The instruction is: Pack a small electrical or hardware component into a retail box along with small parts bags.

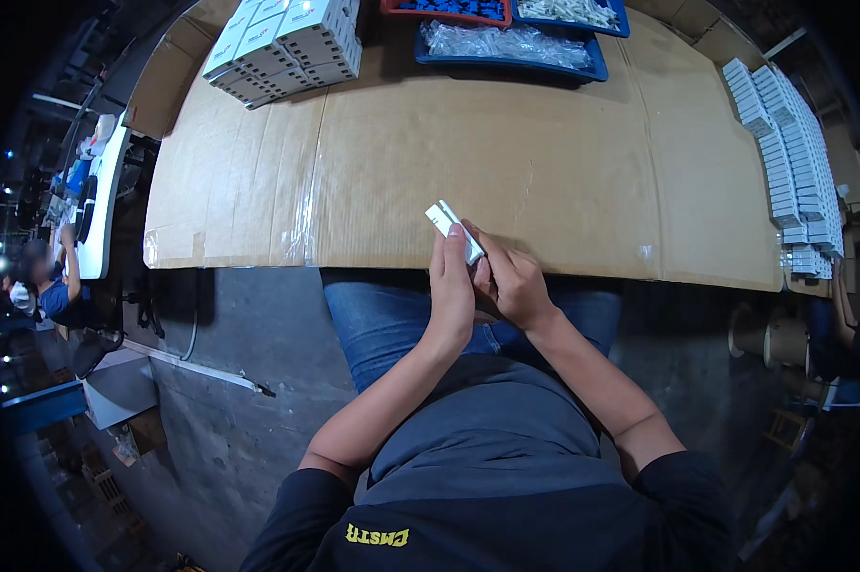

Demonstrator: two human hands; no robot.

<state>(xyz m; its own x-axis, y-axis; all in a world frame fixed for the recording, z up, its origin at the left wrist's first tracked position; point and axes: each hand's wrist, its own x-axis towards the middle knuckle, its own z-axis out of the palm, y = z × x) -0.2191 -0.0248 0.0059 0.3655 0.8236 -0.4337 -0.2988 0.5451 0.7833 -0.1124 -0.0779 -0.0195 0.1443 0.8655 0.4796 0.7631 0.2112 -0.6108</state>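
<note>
A dark shirt (516, 515) fills bottom centre, below the cardboard-topped counter (487, 162). White blocks (782, 148) are stacked upper right, white boxes (292, 48) upper left. At frame centre, left hand (451, 291) and right hand (518, 286) pinch a small white piece (439, 217) between their fingers (455, 233), over the counter's near edge.

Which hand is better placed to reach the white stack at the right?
Probably the right hand: it lies nearer the stack, while the left hand has its thumb on the white piece.
</note>
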